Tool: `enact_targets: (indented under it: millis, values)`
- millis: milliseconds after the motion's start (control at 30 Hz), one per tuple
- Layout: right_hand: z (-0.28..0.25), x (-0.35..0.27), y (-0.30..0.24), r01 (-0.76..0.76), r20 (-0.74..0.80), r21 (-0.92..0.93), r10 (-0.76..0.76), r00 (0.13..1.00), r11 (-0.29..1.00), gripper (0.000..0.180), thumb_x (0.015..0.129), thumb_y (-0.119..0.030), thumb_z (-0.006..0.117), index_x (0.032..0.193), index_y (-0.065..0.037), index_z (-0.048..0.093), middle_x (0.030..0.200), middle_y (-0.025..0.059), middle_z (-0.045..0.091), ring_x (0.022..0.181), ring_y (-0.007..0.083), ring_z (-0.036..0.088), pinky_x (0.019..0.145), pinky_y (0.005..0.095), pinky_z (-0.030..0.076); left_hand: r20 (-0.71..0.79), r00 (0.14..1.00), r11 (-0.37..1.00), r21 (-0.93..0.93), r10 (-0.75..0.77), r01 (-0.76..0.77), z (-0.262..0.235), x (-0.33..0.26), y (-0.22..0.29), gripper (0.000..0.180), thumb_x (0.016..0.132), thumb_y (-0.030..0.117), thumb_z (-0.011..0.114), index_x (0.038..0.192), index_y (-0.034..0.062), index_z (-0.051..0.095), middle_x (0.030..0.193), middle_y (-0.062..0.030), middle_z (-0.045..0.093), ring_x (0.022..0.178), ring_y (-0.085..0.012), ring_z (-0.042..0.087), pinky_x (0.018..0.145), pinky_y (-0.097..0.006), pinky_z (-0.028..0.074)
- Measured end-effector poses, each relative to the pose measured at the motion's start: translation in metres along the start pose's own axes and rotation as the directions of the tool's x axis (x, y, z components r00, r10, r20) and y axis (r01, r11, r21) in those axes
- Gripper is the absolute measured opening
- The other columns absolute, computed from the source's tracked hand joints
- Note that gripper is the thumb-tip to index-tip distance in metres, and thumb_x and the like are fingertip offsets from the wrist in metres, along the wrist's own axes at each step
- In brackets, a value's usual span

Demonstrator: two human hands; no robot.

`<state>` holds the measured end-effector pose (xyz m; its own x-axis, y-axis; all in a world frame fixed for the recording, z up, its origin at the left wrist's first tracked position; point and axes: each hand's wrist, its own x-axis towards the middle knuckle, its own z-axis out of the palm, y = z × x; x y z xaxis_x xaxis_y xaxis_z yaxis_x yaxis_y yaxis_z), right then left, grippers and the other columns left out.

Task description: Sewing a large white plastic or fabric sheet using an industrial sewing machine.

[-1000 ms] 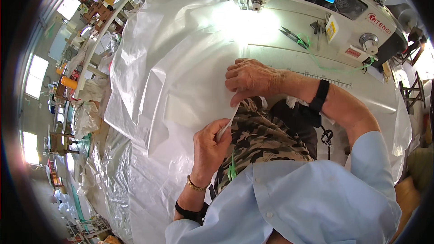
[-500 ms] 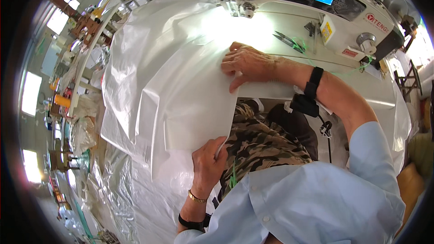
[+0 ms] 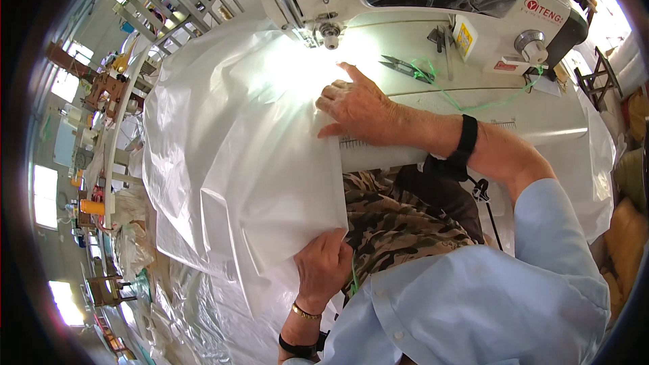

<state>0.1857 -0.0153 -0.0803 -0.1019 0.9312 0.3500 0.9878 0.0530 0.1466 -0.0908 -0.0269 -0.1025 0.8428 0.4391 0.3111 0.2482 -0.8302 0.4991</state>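
A large sheet of white, glossy plastic spreads over the sewing table and hangs down at my left. My left hand is closed on the sheet's near right corner, above my lap. Farther up the same edge, my right hand rests on the sheet, thumb and fingers apart, just below the sewing machine's needle area. The white sewing machine stands at the far side, its lamp glaring over the sheet. Glare hides the needle and the stretch of sheet beneath it.
Dark thread snips lie on the table right of the needle, with green thread trailing beside them. A ruler scale runs along the table's near edge. Metal racks stand at far left, and crumpled clear plastic lies below.
The view has shifted, so the machine sits farther left. My right hand's index finger is stretched out more toward the needle. My left hand still grips the sheet's corner, now more tightly curled.
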Motion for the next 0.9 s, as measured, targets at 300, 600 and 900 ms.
enact_targets:
  millis: [300, 600, 900]
  values:
    - [0.004, -0.008, 0.007, -0.058, 0.168, 0.247, 0.016, 0.986, 0.967, 0.089, 0.084, -0.064, 0.055, 0.137, 0.006, 0.044, 0.146, 0.0230, 0.042, 0.138, 0.0332, 0.038, 0.115, 0.0583, 0.014, -0.025, 0.988, 0.975, 0.165, 0.153, -0.147, -0.002, 0.048, -0.015, 0.017, 0.078, 0.004, 0.062, 0.094, 0.0018, 0.065, 0.065, -0.0104, 0.056, 0.056, -0.0290, 0.059, 0.050, -0.039, 0.046]
    - [0.006, -0.008, 0.023, -0.027, 0.185, 0.337, -0.038, 0.982, 0.941, 0.094, 0.085, -0.060, 0.058, 0.142, 0.011, 0.034, 0.150, 0.0258, 0.034, 0.141, 0.0356, 0.032, 0.114, 0.0606, 0.014, 0.104, 0.988, 0.956, 0.258, 0.114, -0.138, -0.001, 0.111, -0.017, 0.020, 0.078, 0.002, 0.060, 0.097, -0.0003, 0.063, 0.070, -0.0154, 0.059, 0.060, -0.0357, 0.059, 0.056, -0.043, 0.047]
    - [0.014, -0.004, 0.028, -0.145, 0.146, 0.382, 0.095, 0.985, 0.913, 0.062, 0.091, -0.039, 0.055, 0.133, 0.006, 0.047, 0.143, 0.0200, 0.043, 0.134, 0.0335, 0.038, 0.111, 0.0614, 0.021, 0.161, 0.987, 0.943, 0.329, 0.005, -0.058, 0.019, 0.165, -0.039, 0.004, 0.084, 0.005, 0.056, 0.087, 0.0024, 0.056, 0.071, -0.0212, 0.058, 0.069, -0.0401, 0.057, 0.065, -0.050, 0.044]
